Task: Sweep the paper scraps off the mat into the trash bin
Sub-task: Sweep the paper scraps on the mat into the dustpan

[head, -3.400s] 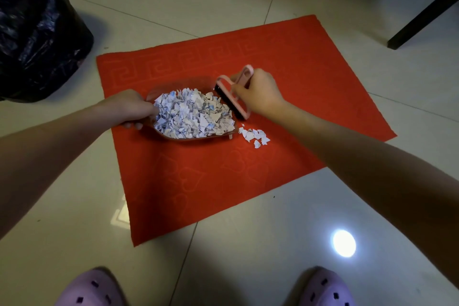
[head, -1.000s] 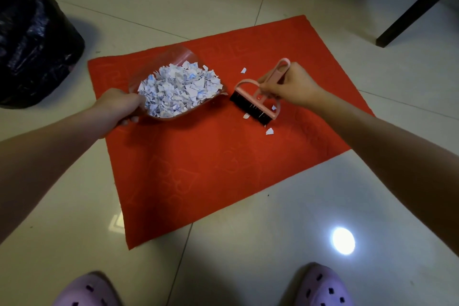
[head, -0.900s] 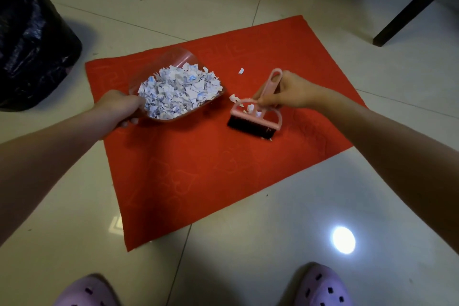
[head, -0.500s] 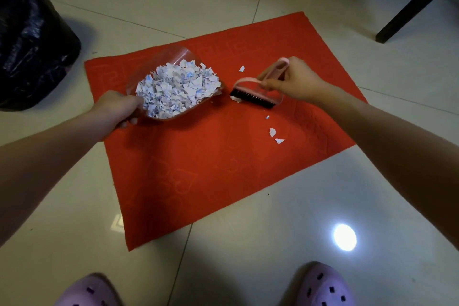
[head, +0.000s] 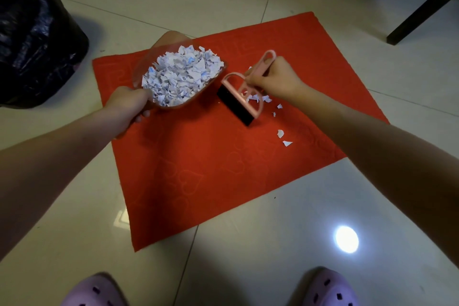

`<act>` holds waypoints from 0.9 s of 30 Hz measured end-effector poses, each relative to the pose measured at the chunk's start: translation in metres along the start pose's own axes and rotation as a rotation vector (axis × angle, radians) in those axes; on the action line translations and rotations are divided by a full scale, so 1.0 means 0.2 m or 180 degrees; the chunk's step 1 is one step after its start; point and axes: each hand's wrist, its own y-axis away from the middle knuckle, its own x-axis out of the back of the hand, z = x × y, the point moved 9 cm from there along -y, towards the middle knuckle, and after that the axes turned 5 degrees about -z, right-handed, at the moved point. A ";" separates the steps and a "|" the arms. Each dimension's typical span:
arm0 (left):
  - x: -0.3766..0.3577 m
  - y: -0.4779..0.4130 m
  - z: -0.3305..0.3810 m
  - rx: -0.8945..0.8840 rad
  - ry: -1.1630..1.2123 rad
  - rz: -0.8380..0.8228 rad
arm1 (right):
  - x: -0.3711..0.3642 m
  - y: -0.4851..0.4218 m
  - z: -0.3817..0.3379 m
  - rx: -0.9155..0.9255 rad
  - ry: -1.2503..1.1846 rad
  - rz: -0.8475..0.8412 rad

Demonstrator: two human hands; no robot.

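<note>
Dustpan (head: 173,77) of scraps (head: 181,77) gripped by left hand (head: 129,104); brush (head: 242,95) gripped by right hand (head: 275,79); loose scraps on mat (head: 211,161).

A red mat (head: 211,161) embossed with hearts carries white, blue-flecked paper scraps (head: 181,77), a pink brush (head: 244,93) with black bristles, beside lilac slippers (head: 327,288).

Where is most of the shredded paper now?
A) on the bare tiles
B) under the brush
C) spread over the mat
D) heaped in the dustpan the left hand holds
D: the dustpan in the left hand is piled with scraps; only a few lie loose on the mat.
</note>
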 end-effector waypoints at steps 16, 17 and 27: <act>-0.06 0.00 0.02 -0.0053 -0.0489 -0.0039 | 0.23 0.15 0.25 -0.0511 0.0013 0.0838; -0.06 0.01 0.03 -0.0070 -0.0539 -0.0047 | 0.22 0.16 0.23 -0.0397 -0.0024 0.0561; -0.11 0.05 0.03 -0.0099 -0.0809 -0.0167 | 0.08 0.21 0.24 -0.0188 0.0856 -0.1478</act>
